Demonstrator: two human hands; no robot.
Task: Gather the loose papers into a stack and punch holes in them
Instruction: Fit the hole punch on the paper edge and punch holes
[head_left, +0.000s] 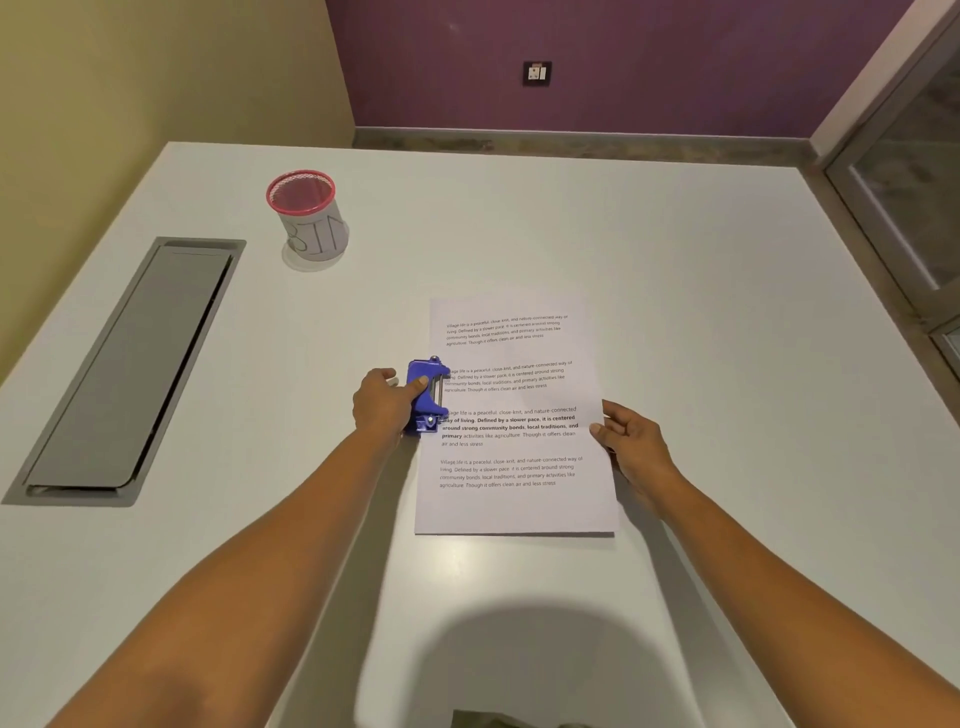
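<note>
Blue plastic marks the hole punch (427, 396), which sits on the white counter (675, 249) with its mouth over the left edge of the paper stack (514, 415), about midway along that edge. The gathering step looks finished: the sheets lie squared on one another with only a printed top page showing, so the punching step is the one in hand.

The left hand (385, 402) is closed around the punch from its outer side, thumb laid on the top of the lever and fingers wrapped behind the body. The right hand (631, 441) rests at the right edge of the stack, fingers loosely curled with their tips touching the paper margin, steadying rather than gripping; it holds nothing.

Whether the sheets are pushed fully against the back of the punch slot cannot be told from here. The next move probably calls for the right hand to press the stack leftward until it seats, then for a firm downward push on the lever while the paper is kept from skewing.

A red-rimmed mesh cup (307, 215) stands well apart toward the far-left corner, and a grey cable hatch (130, 369) lies along the left edge.
</note>
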